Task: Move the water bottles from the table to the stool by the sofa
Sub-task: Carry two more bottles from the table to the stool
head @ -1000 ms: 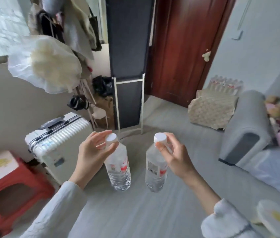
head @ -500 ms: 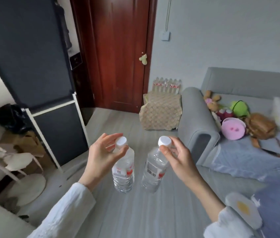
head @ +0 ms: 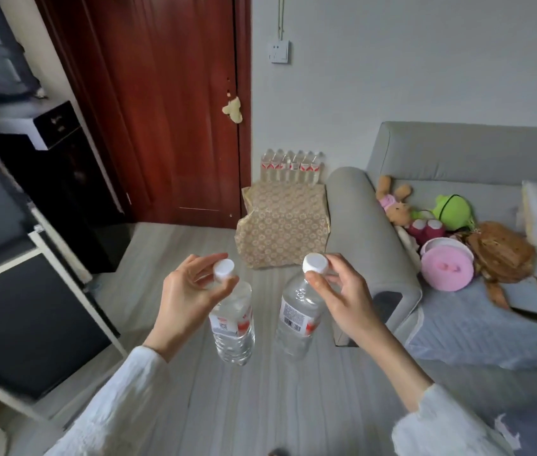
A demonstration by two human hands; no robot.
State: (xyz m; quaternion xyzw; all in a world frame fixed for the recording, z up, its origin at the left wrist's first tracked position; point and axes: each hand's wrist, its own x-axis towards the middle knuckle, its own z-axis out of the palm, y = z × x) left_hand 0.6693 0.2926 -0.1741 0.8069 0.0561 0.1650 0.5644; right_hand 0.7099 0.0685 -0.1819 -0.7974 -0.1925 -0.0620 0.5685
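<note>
Head view, a person carrying two water bottles across a room. The left hand [head: 185,301] is pinching the white cap of the left bottle [head: 233,324] between thumb and fingertips, so that the clear body is hanging below and slightly to the right of the palm, nearly upright. The right hand [head: 339,296] is gripping the cap of the right bottle [head: 296,319] in the same manner; this bottle is hanging below and to the left of the palm, its base tilting a little toward the left. The two bottles are hanging side by side above the grey floor [head: 260,406], close together but apart, touching nothing but the hands. Each is carrying a white-and-red label. White sleeves are covering both forearms. Ahead, a cloth-covered stand [head: 282,225] is standing just beside the arm of the grey sofa [head: 369,232], with a row of similar bottles [head: 292,166] on the far side of the cloth-covered stand against the wall. Soft toys [head: 425,218] are lying on the sofa seat. A red-brown door [head: 168,110] is closing off the wall to the left.
</note>
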